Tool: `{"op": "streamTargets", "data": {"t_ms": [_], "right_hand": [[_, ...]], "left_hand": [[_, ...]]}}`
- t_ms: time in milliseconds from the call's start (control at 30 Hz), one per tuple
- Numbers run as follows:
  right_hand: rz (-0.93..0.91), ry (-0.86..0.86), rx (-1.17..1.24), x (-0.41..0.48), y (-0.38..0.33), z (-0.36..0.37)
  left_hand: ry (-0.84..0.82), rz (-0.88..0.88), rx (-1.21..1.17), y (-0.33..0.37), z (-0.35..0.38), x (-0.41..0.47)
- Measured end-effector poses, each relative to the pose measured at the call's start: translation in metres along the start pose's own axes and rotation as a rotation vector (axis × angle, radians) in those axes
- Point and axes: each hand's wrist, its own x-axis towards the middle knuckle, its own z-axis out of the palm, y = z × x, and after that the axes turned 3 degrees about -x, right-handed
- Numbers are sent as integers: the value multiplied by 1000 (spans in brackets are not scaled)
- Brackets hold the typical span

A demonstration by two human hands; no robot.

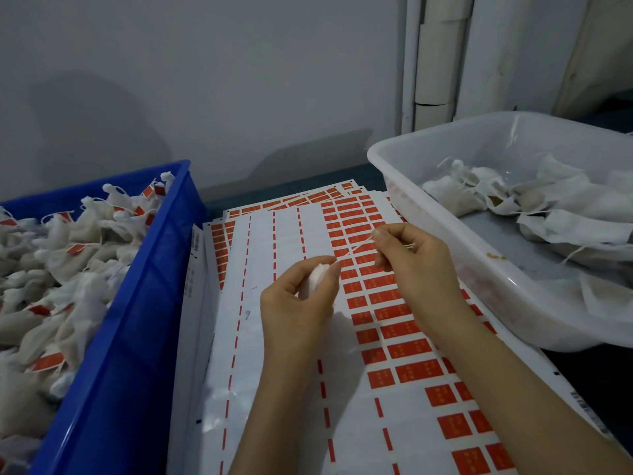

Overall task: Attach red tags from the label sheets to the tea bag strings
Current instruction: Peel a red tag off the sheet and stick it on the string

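My left hand (301, 303) grips a white tea bag (317, 275) above the label sheets (281, 337). My right hand (407, 262) pinches the bag's pale string (354, 250), which runs taut between both hands. Rows of red tags (407, 341) fill the right part of the top sheet; its left columns are peeled bare, with only red dashes left. No tag is on this string.
A blue crate (137, 320) on the left holds several tea bags with red tags (51, 363) on their strings. A white plastic tub (428, 241) on the right holds untagged tea bags (513, 197). A grey wall stands behind.
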Motion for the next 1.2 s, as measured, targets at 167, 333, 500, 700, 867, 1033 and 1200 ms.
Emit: {"op": "streamTargets", "data": {"t_ms": [167,333,500,700,867,1033,1200], "right_hand": [[-15,19,-89,1,2,-3],[-263,-88,-172,-7,-4,2],[-195,-343,-340,-9,6,12],[-132,-339,-332,-5,9,10],[-137,-323,-314,-7,7,10],[-152,-257,-300,-7,7,9],[-229,-211,-347,-11,0,9]], "left_hand": [[-112,28,212,0,4,-2],[-150,49,325,0,5,-1],[-128,92,354,3,5,-3],[-70,139,433,4,3,-1],[-27,157,418,3,1,0],[-6,159,385,3,2,-1],[124,207,375,4,1,0]]}}
